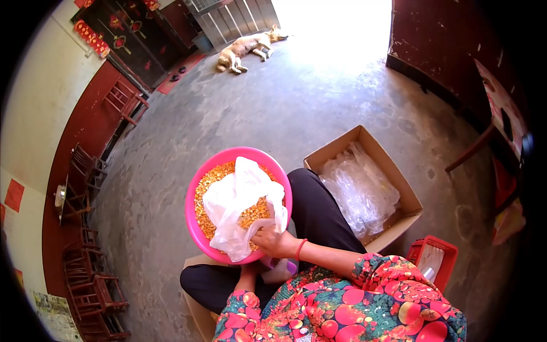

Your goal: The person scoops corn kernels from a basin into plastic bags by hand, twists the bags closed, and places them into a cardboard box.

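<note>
Grip half-hidden: right hand (276, 243), white bag (231, 196)

Right grip (274, 242) holding white bag (242, 187), corn kernels (253, 212) in pink basin (191, 202)

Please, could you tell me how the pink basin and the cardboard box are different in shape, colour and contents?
Shape: the basin is round, whereas the box has four straight sides.
Colour: the basin is bright pink; the box is plain brown.
Contents: the basin holds corn with a white bag over part of it, while the box holds clear plastic.
Both are open at the top.
</note>
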Available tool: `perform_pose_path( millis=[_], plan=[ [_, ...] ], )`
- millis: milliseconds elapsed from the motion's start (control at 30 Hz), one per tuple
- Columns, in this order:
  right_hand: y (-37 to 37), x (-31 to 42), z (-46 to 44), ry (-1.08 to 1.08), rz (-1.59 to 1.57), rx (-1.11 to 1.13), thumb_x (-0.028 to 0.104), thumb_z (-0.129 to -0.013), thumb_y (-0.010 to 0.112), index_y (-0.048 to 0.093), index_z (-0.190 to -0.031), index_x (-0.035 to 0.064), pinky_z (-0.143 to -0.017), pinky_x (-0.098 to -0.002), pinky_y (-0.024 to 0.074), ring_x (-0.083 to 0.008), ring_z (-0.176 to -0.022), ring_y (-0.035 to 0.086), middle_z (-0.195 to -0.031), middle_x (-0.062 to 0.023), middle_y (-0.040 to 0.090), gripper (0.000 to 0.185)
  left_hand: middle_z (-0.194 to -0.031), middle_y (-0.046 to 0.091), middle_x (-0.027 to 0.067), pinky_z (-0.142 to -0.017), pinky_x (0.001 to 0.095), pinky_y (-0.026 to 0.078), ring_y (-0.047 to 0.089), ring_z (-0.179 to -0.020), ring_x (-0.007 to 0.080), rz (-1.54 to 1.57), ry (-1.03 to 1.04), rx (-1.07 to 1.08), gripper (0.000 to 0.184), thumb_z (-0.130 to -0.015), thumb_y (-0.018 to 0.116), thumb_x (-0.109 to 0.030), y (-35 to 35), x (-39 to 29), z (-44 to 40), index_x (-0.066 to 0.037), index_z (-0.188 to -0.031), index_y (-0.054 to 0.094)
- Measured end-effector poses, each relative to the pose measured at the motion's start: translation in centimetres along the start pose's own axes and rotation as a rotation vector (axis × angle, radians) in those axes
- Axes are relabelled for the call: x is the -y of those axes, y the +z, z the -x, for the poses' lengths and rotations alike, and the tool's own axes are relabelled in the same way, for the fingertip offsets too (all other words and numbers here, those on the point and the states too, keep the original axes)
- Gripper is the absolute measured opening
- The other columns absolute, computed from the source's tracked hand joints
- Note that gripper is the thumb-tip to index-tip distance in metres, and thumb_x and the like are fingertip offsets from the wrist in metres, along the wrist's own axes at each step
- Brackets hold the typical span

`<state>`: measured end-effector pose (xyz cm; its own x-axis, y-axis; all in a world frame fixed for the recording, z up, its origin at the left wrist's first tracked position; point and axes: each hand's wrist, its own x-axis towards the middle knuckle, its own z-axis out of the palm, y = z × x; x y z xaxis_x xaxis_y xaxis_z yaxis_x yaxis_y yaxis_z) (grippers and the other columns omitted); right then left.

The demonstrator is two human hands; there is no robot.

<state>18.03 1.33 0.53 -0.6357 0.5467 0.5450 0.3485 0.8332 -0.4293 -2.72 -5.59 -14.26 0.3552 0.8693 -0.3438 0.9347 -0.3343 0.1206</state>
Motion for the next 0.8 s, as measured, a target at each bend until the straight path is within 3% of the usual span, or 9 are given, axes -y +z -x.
perform_pose_path(
  millis=[500, 800],
  plan=[
    [-0.2, 0.1, 0.1, 0.026, -0.024, 0.012, 0.011, -0.067, 0.054, 0.051, -0.069, 0.0050, -0.065, -0.0344, 0.0443, -0.0250, -0.066, 0.055, -0.070, -0.0089, 0.055, 0.007, -0.143, 0.014, 0.0144, -0.107, 0.0399, 0.012, 0.012, -0.132, 0.0285, 0.003, -0.002, -0.084, 0.075, -0.077, 0.050, -0.042, 0.9, 0.1, -0.2, -0.011, -0.137, 0.017],
    [0.4, -0.1, 0.3, 0.013, -0.022, 0.008, 0.010, -0.067, 0.053, 0.051, -0.071, 0.0050, -0.064, -0.0342, 0.0443, -0.0244, -0.066, 0.054, -0.068, -0.0087, 0.053, 0.007, -0.143, 0.014, 0.0129, -0.107, 0.0399, 0.011, 0.011, -0.132, 0.0281, 0.004, 0.001, -0.003, 0.078, -0.076, 0.051, -0.044, 1.9, 1.3, -0.4, -0.012, -0.138, 0.016]
  ],
)
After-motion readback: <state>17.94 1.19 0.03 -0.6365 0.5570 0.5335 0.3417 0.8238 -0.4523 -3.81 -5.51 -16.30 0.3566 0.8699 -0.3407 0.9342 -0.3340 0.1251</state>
